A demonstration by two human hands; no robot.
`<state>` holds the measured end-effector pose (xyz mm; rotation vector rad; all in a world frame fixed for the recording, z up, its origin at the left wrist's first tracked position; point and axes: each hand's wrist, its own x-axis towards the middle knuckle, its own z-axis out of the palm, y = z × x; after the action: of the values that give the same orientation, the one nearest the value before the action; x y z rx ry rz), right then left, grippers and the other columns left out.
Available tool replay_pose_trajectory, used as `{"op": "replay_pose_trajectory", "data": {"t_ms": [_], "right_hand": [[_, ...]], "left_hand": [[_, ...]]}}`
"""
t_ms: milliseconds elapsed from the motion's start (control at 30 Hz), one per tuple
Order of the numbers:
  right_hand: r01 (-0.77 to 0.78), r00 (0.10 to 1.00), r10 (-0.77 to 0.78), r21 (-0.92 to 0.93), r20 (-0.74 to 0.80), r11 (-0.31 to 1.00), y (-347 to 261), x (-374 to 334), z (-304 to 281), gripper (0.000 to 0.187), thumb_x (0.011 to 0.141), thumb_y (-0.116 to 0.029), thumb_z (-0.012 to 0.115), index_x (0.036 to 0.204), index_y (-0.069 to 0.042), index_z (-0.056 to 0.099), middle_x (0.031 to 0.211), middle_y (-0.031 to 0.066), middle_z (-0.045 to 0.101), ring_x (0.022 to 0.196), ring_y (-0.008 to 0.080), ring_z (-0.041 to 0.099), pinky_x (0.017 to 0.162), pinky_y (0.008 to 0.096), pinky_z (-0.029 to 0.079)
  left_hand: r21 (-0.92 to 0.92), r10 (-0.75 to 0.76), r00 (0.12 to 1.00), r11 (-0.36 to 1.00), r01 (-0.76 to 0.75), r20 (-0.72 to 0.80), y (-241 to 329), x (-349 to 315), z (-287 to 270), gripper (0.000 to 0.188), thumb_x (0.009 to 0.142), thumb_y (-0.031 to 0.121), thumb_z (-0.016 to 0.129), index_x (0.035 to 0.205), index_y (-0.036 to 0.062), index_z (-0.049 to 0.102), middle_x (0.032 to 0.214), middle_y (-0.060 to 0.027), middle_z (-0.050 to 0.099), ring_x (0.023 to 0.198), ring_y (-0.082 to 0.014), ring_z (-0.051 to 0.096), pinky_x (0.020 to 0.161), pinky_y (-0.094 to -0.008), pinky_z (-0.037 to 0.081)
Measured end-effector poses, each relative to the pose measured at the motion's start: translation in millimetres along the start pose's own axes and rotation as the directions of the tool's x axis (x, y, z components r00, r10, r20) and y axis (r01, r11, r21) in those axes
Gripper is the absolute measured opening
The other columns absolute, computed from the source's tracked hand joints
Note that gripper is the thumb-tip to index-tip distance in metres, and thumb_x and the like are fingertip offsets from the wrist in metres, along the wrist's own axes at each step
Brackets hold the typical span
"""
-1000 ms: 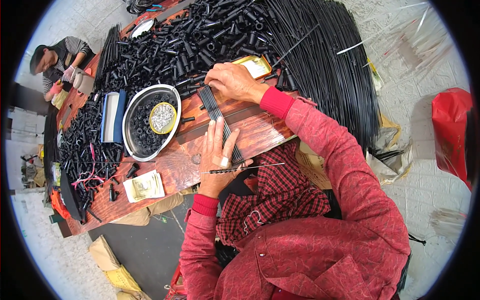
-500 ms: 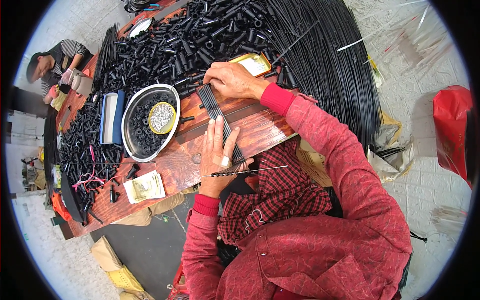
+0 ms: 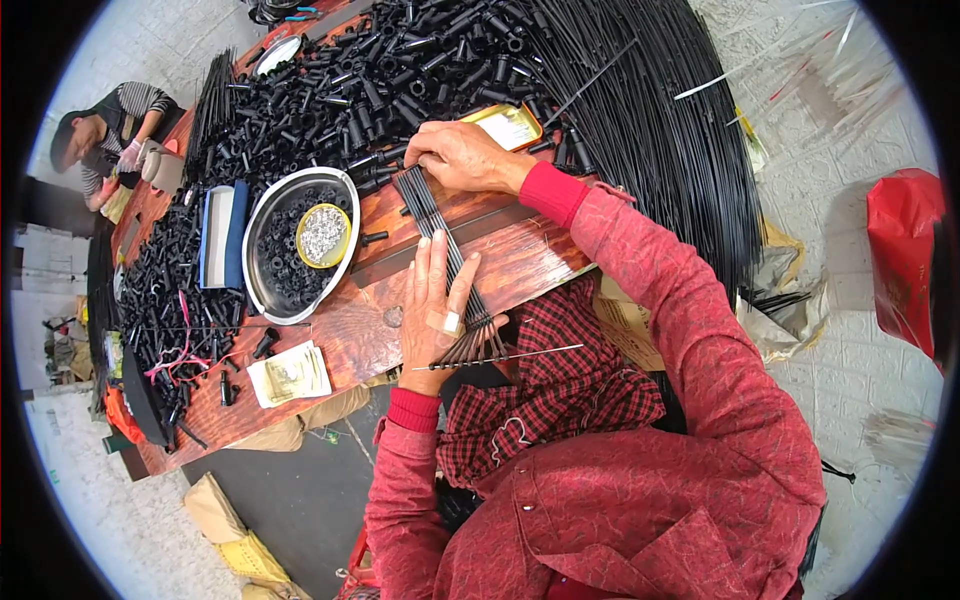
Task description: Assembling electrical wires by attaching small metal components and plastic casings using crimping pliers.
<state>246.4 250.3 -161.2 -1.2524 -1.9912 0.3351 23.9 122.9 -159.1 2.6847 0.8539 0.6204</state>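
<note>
A bundle of thin black rods (image 3: 437, 218) lies side by side across the table edge. Near me their ends fan out onto a thin metal wire (image 3: 545, 350), which crosses beside my left wrist. My left hand (image 3: 430, 300) rests flat over the rods, its fingers stretched out; a tan plaster is stuck on it. At the rods' far ends my right hand (image 3: 462, 157) is closed, thumb and fingers bent in around them; its fingertips are partly hidden.
A big heap of black tubular parts (image 3: 400, 85) covers the table's far side, with long black rods (image 3: 650, 130) at right. An oval metal tray (image 3: 254, 290) holds a yellow dish (image 3: 346, 240) of small silvery pieces. A co-worker (image 3: 140, 120) sits at far left.
The rods' near ends have spread into a fan, and the metal wire has shifted slightly toward me and right. Both hands have stayed nearly in place.
</note>
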Motion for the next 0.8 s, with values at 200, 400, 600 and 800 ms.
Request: {"op": "replay_pose_trajectory", "data": {"t_ms": [200,400,600,800], "right_hand": [[0.003,1.0,-0.002,0.013,-0.011,1.0,-4.8,0.3,7.0,0.014,0.085,-0.008,0.059,0.093,-0.007,0.071,0.09,0.0115,0.065,0.091,0.0327,0.065,0.082,0.044,0.052],[0.052,0.998,-0.049,0.049,-0.047,0.997,-5.1,3.4,10.9,0.016,0.085,-0.011,0.063,0.099,-0.007,0.071,0.092,0.0118,0.065,0.093,0.033,0.064,0.084,0.0435,0.05],[0.052,0.998,-0.051,-0.05,0.033,0.997,-20.0,2.4,10.5,0.027,0.085,-0.003,0.058,0.11,-0.007,0.068,0.098,0.009,0.065,0.095,0.0306,0.06,0.086,0.04,0.049],[0.097,0.988,-0.115,-0.163,-0.103,0.982,-6.5,-6.8,-6.9,0.029,0.081,-0.002,0.059,0.108,-0.009,0.068,0.098,0.0087,0.064,0.095,0.0317,0.057,0.087,0.042,0.048]], "left_hand": [[-0.001,-0.009,1.0,1.0,0.009,-0.003,-1.1,-0.9,0.4,0.084,0.075,0.053,0.078,0.143,0.014,0.049,0.158,-0.0271,0.027,0.143,-0.05,0.03,0.114,-0.0569,0.031],[-0.001,-0.001,1.0,1.0,0.001,-0.01,-0.8,0.1,1.6,0.086,0.073,0.053,0.079,0.143,0.0138,0.049,0.158,-0.0269,0.027,0.143,-0.0499,0.03,0.114,-0.0569,0.032],[0.007,-0.013,1.0,1.0,0.013,0.001,-0.6,-0.2,1.5,0.087,0.073,0.054,0.079,0.144,0.0137,0.049,0.158,-0.0262,0.027,0.143,-0.0493,0.03,0.115,-0.0563,0.031],[-0.016,-0.011,1.0,1.0,0.01,-0.011,-3.1,-1.3,1.4,0.087,0.072,0.053,0.08,0.144,0.0138,0.049,0.159,-0.0242,0.028,0.143,-0.0487,0.029,0.115,-0.0557,0.03]]}}
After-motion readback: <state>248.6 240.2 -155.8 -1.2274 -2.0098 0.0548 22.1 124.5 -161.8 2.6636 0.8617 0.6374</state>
